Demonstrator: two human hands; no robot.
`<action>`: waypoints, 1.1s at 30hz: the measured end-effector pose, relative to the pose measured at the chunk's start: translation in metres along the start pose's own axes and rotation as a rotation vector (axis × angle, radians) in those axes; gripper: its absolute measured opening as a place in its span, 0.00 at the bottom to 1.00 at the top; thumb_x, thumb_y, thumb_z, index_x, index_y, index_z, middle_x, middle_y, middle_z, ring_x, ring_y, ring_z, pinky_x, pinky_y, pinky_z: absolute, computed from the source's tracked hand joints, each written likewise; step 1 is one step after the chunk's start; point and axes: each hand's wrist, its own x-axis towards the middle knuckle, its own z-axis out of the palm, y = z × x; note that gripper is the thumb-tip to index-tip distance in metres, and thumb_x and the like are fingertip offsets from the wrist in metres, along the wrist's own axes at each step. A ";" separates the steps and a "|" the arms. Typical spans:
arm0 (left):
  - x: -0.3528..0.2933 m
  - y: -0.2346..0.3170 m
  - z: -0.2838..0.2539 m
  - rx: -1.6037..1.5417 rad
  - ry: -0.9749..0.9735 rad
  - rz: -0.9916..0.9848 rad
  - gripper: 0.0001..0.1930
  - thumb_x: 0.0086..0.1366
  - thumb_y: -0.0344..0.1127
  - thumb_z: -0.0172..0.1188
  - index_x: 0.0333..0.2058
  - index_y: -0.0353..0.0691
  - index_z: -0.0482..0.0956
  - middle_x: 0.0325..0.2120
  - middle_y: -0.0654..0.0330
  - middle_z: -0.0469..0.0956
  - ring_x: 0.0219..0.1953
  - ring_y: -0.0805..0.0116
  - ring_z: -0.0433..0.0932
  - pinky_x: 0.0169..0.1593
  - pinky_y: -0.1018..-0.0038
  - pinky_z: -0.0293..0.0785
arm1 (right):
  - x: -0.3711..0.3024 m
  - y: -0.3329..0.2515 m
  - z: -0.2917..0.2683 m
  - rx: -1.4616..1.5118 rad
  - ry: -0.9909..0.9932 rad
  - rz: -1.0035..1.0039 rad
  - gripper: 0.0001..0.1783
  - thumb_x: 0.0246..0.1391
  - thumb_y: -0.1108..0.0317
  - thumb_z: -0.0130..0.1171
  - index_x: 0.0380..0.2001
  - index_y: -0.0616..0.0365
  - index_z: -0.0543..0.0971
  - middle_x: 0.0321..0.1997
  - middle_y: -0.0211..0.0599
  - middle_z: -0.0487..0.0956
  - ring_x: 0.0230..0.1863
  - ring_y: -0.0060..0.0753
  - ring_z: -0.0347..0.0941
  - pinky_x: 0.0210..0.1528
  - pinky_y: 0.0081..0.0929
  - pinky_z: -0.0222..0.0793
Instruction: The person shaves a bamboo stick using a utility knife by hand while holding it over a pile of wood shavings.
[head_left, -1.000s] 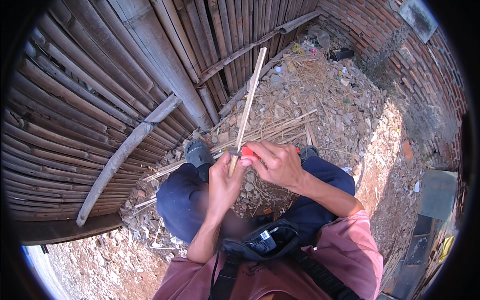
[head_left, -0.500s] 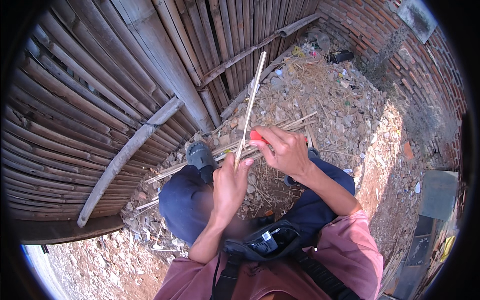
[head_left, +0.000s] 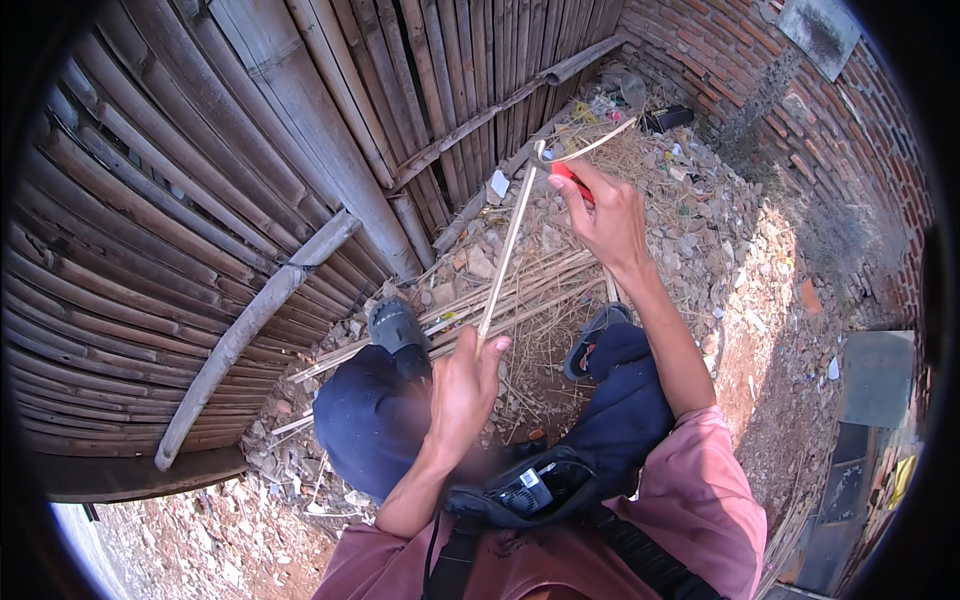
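Observation:
My left hand (head_left: 462, 392) is closed round the lower end of a thin, pale bamboo strip (head_left: 508, 252), which slants up and away from me. My right hand (head_left: 615, 222) grips a red-handled knife (head_left: 573, 184) at the strip's far end. Its blade is small and partly hidden there, against the strip. From that point a thin shaving (head_left: 605, 141) curls off to the right, still seeming joined to the tip. Between my feet and beyond lie several more bamboo strips (head_left: 540, 290) on the ground.
A bamboo slat wall (head_left: 180, 230) with a bent pole (head_left: 250, 335) rises at my left. A brick wall (head_left: 740, 60) curves round the far right. Rubble and dry straw (head_left: 690, 215) cover the ground. A black pouch (head_left: 520, 495) sits at my waist.
My right hand has moved up and away along the strip with the knife, from near my left hand to the far end. A shaving has peeled off. My left hand has dropped slightly.

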 end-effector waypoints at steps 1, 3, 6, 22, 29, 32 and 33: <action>0.000 -0.001 0.000 0.013 -0.004 -0.003 0.19 0.79 0.44 0.61 0.38 0.30 0.71 0.14 0.43 0.74 0.18 0.37 0.77 0.24 0.53 0.69 | 0.007 0.007 0.003 -0.013 0.032 0.010 0.16 0.71 0.54 0.63 0.46 0.55 0.87 0.30 0.46 0.87 0.29 0.49 0.85 0.31 0.42 0.76; -0.001 -0.004 0.001 0.002 0.001 0.018 0.20 0.80 0.45 0.60 0.37 0.30 0.72 0.15 0.42 0.75 0.19 0.37 0.78 0.26 0.53 0.70 | 0.023 0.030 0.001 -0.049 0.079 0.094 0.17 0.71 0.52 0.61 0.45 0.54 0.87 0.30 0.47 0.87 0.31 0.52 0.86 0.34 0.46 0.77; 0.001 -0.007 -0.003 -0.046 -0.017 -0.005 0.21 0.81 0.47 0.58 0.37 0.30 0.74 0.16 0.43 0.74 0.20 0.43 0.78 0.27 0.53 0.70 | 0.038 0.075 -0.009 -0.129 -0.068 0.301 0.22 0.71 0.48 0.59 0.44 0.57 0.88 0.31 0.51 0.87 0.35 0.57 0.86 0.42 0.49 0.78; 0.007 -0.023 -0.009 -0.586 -0.211 -0.186 0.19 0.85 0.52 0.49 0.40 0.43 0.73 0.22 0.75 0.61 0.20 0.86 0.55 0.23 0.81 0.51 | -0.020 0.009 -0.014 0.306 -0.128 0.204 0.15 0.72 0.58 0.61 0.48 0.61 0.81 0.34 0.48 0.86 0.35 0.53 0.85 0.39 0.42 0.76; 0.012 -0.015 -0.007 -0.351 -0.068 -0.051 0.14 0.79 0.43 0.62 0.46 0.36 0.78 0.24 0.66 0.74 0.27 0.80 0.69 0.32 0.73 0.67 | -0.069 -0.032 0.011 0.354 -0.333 -0.208 0.15 0.67 0.59 0.67 0.46 0.60 0.82 0.34 0.41 0.85 0.31 0.45 0.85 0.35 0.37 0.78; 0.013 -0.007 -0.012 -0.321 -0.054 -0.072 0.14 0.77 0.40 0.64 0.47 0.34 0.78 0.26 0.61 0.79 0.29 0.77 0.74 0.34 0.70 0.72 | -0.087 -0.041 0.022 0.320 -0.386 -0.298 0.14 0.64 0.60 0.70 0.44 0.58 0.82 0.34 0.40 0.85 0.30 0.46 0.84 0.32 0.39 0.79; 0.013 -0.006 -0.013 -0.321 -0.053 -0.088 0.14 0.77 0.40 0.64 0.48 0.33 0.78 0.26 0.60 0.80 0.30 0.77 0.74 0.34 0.70 0.73 | -0.091 -0.042 0.025 0.301 -0.399 -0.322 0.14 0.63 0.60 0.70 0.43 0.57 0.82 0.34 0.40 0.85 0.30 0.47 0.84 0.31 0.39 0.80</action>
